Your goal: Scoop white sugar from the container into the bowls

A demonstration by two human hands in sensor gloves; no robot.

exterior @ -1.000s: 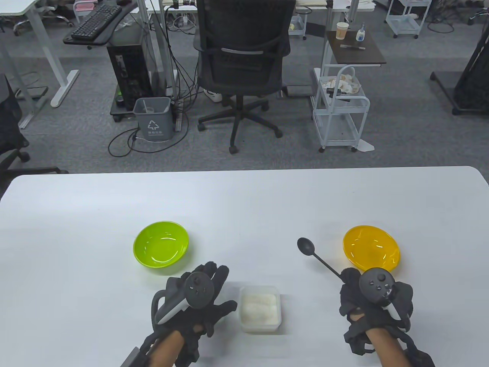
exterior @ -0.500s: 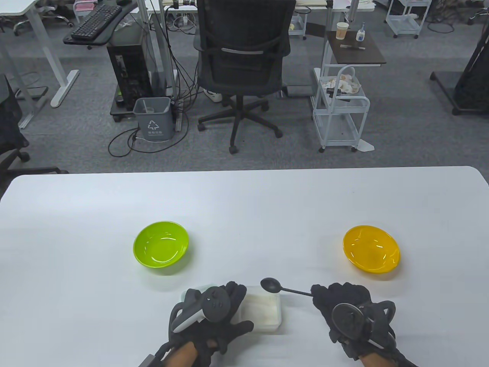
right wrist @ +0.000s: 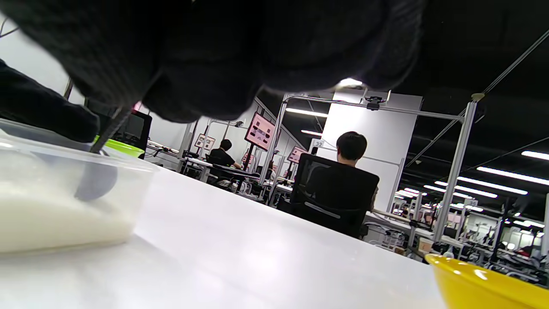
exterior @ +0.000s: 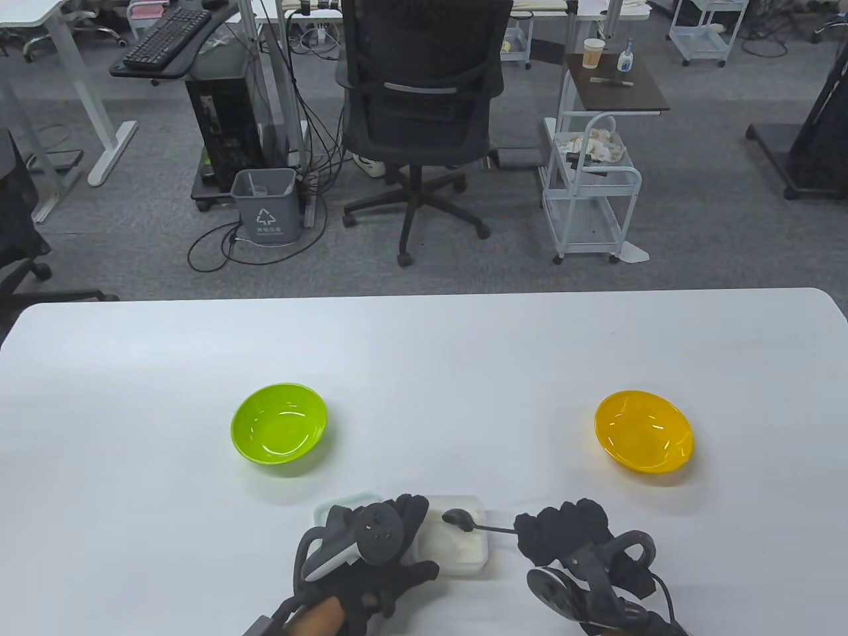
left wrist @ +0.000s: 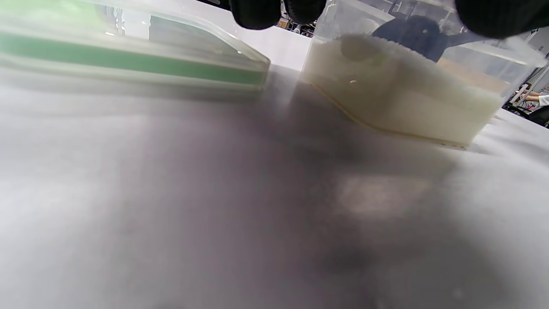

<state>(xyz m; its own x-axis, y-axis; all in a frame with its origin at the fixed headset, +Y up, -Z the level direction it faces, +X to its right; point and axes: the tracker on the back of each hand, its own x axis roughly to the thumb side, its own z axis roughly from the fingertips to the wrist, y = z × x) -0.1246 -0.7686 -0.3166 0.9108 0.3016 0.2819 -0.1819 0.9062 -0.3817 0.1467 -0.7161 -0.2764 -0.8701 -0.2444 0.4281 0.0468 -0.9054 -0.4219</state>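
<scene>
A clear plastic container (exterior: pixel 464 546) of white sugar stands at the table's front middle. My left hand (exterior: pixel 405 525) holds its left side; its fingertips (left wrist: pixel 257 13) sit at the rim in the left wrist view, beside the container (left wrist: pixel 399 94). My right hand (exterior: pixel 560 530) grips the handle of a black spoon (exterior: pixel 458 517), whose bowl dips into the sugar. The spoon bowl (right wrist: pixel 96 182) shows through the container wall (right wrist: pixel 64 193). The green bowl (exterior: pixel 279 424) is far left and the yellow bowl (exterior: pixel 644 432) far right; both look empty.
The container's lid (exterior: pixel 338 509), clear with a green seal (left wrist: pixel 128 68), lies flat just left of the container, partly under my left hand. The yellow bowl's rim (right wrist: pixel 484 279) is close on the right. An office chair (exterior: pixel 421 99) stands beyond the table's far edge.
My right hand swung the spoon from beside the yellow bowl leftward and down into the sugar container. My left hand moved right onto the container's left side.
</scene>
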